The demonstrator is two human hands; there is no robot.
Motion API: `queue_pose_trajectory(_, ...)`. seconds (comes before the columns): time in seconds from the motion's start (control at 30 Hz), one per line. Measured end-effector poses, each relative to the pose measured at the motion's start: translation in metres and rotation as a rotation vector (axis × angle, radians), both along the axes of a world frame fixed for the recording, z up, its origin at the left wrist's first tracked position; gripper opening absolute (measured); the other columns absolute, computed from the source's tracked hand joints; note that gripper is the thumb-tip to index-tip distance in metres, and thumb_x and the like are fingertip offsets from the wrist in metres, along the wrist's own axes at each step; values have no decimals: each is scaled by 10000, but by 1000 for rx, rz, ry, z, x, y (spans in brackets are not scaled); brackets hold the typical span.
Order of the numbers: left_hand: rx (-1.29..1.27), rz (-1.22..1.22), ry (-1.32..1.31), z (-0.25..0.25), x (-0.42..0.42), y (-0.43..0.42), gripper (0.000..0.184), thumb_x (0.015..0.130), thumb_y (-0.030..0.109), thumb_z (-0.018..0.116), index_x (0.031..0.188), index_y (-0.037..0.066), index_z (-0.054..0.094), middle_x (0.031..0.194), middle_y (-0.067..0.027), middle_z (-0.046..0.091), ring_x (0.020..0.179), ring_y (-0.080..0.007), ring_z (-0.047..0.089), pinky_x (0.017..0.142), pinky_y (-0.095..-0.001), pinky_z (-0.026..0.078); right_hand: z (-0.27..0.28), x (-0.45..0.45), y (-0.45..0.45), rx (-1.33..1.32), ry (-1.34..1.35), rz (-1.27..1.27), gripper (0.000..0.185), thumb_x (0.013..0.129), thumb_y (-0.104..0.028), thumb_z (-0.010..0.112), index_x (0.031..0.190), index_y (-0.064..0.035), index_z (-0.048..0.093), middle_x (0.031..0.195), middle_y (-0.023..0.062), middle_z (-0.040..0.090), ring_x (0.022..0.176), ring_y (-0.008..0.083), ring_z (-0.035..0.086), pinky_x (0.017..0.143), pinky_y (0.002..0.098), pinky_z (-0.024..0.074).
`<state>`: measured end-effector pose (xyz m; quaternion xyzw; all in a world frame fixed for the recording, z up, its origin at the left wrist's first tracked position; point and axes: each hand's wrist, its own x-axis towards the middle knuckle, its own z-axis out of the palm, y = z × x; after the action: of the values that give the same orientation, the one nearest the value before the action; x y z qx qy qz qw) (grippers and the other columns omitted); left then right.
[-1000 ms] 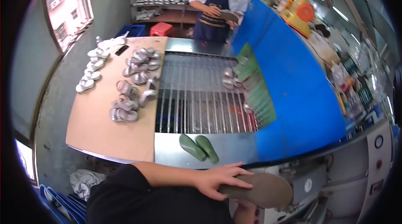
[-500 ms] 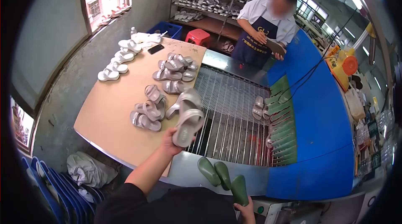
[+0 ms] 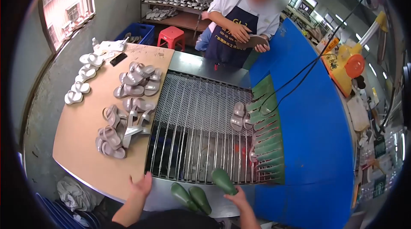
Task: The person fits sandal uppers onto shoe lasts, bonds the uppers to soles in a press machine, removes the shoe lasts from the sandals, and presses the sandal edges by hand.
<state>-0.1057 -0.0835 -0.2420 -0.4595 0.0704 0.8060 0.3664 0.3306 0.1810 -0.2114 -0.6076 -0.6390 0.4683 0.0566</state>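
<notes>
Since half a second ago, my left hand (image 3: 140, 185) has parted from the sandal it carried and drawn back toward me; now it is empty, with the fingers spread, near the front edge of the tan board (image 3: 81, 145). Fingers of my right hand (image 3: 236, 196) are closed around the lower end of one green last (image 3: 223, 180), which I hold tilted, in front of the metal bars (image 3: 205, 152). Just to its left, two other green lasts (image 3: 183, 195) lie side by side on the metal ledge (image 3: 159, 191). Greyish sandals (image 3: 132, 78) are grouped on the board, and white sandals (image 3: 87, 73) stand along its far left side. More greyish sandals (image 3: 236, 116) rest on the mesh (image 3: 188, 94), beside green strips (image 3: 269, 128). Across from me, another person in a dark apron (image 3: 229, 26) holds a brown sole (image 3: 252, 42).
</notes>
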Motion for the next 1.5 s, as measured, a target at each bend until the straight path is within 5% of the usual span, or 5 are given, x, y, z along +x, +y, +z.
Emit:
queue_pose_trajectory(0.47, -818, -990, 461, -10, 68, -55, 634, 1023, 465, 517, 1533, 95, 451, 1572, -153, 441, 1404, -350, 448, 1145, -491, 371, -94, -201, 420, 311, -331, 462, 779, 589, -264, 905, 1256, 2, 602, 1483, 281, 467, 1342, 414, 522, 1109, 439, 465)
queue_pose_trajectory(0.63, -898, -1719, 1495, 39, 78, 11, 884, 800, 525, 812, 1481, 85, 460, 1446, -158, 553, 1326, -427, 533, 1081, -496, 462, -33, -205, 331, 177, -208, 361, 749, 599, -279, 871, 1239, 6, 605, 1207, 220, 661, 1154, 396, 653, 997, 465, 532)
queue_pose_trajectory(0.9, -358, -1287, 2441, 93, 101, 120, 1251, 616, 417, 973, 1540, -33, 261, 1496, -298, 403, 1403, -440, 441, 1183, -482, 374, 56, -152, -5, -680, 730, 171, 761, 736, -133, 877, 1398, 0, 526, 1245, 86, 659, 1133, 200, 634, 973, 374, 514)
queue_pose_trajectory(1.13, -22, -726, 1867, 152, 85, 33, 1335, 736, 255, 886, 1655, 155, -77, 1487, -174, 363, 1417, -324, 407, 1170, -502, 335, 179, -118, -68, -469, 840, 237, 776, 746, -138, 896, 1399, -1, 499, 1233, 77, 652, 1101, 194, 630, 970, 350, 508)
queue_pose_trajectory(1.5, 372, -258, 1177, 252, 74, -10, 826, 753, 261, 667, 1537, 210, 410, 1562, -143, 450, 1433, -374, 442, 1191, -654, 336, 263, -48, -174, -153, 166, 482, 717, 692, -359, 918, 1245, -30, 602, 1079, 139, 701, 995, 238, 692, 901, 361, 535)
